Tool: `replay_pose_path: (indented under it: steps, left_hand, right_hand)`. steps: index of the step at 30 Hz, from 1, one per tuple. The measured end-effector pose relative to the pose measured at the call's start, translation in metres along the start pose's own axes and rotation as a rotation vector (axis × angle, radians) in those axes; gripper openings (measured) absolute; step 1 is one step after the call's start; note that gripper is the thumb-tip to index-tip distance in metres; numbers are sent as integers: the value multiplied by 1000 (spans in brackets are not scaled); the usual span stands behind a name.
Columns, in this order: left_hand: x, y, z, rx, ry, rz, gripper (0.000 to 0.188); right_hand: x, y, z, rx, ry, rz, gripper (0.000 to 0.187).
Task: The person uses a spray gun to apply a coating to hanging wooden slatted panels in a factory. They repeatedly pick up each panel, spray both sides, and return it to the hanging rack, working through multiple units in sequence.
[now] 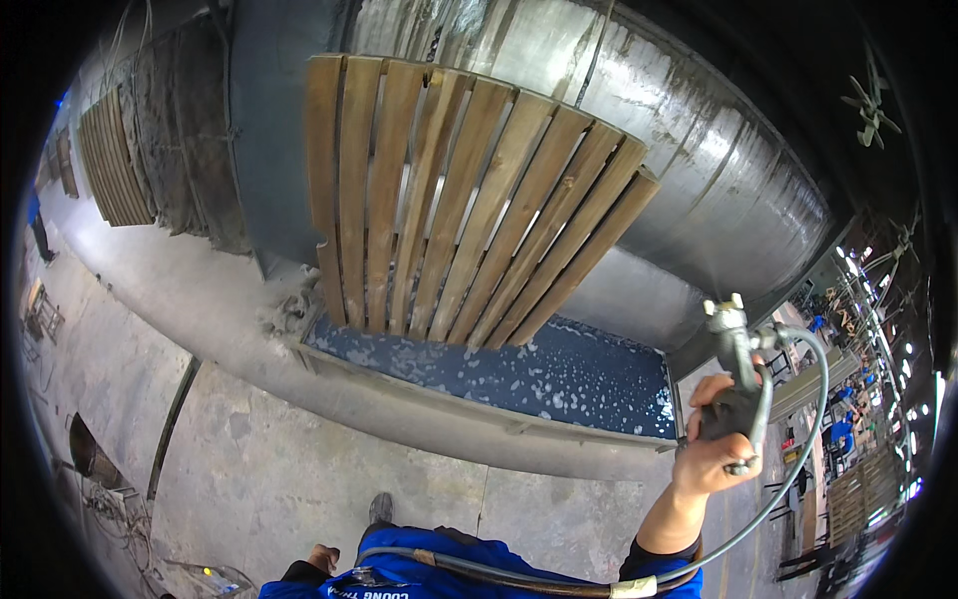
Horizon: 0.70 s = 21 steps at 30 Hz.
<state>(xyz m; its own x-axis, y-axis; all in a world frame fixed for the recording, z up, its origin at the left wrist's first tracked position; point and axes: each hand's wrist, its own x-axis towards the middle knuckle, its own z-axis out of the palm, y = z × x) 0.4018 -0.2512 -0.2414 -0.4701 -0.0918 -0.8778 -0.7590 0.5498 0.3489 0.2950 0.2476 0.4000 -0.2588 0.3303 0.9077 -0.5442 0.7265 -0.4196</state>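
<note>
Grasping one spray gun (738,359), the right hand (717,439) has its fingers wrapped round the dark handle at the right of the scene, with the metal nozzle end toward the far side. The left hand (324,557) is at the near edge, low and small, its fingers seeming curled; I cannot tell whether it holds anything. One smooth grey hose (820,399) leaves the gun, bows out to the right and curves back near the blue shirt (489,552).

Left of the gun, one wooden panel (454,190) of ten long, straight slats leans in the middle, brown and grained, with narrow gaps between them. Its near ends come down over one long trough (439,399), though I cannot tell whether they touch it. The trough holds dark blue liquid (629,394) dotted with pale, irregular patches. Behind rises one curved metal wall (718,150), shiny and streaked. A second slatted panel (115,160) is at the far left. One dark shoe (380,508) shows on the blotchy grey floor (249,429).
</note>
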Motion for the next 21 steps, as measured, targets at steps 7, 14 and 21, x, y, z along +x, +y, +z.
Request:
replay_pose_path:
  steps: [7, 14, 21]
  left_hand:
    - [30, 69, -14, -214, 146, 127, 30]
    - [26, 93, -40, -436, 172, 275, 29]
    - [42, 12, -75, 37, 57, -299, 32]
  right_hand:
    - [-96, 49, 76, -249, -755, 120, 59]
    - [-130, 25, 101, -226, -1129, 609, 63]
    - [-15, -45, 85, -151, -311, 7, 91]
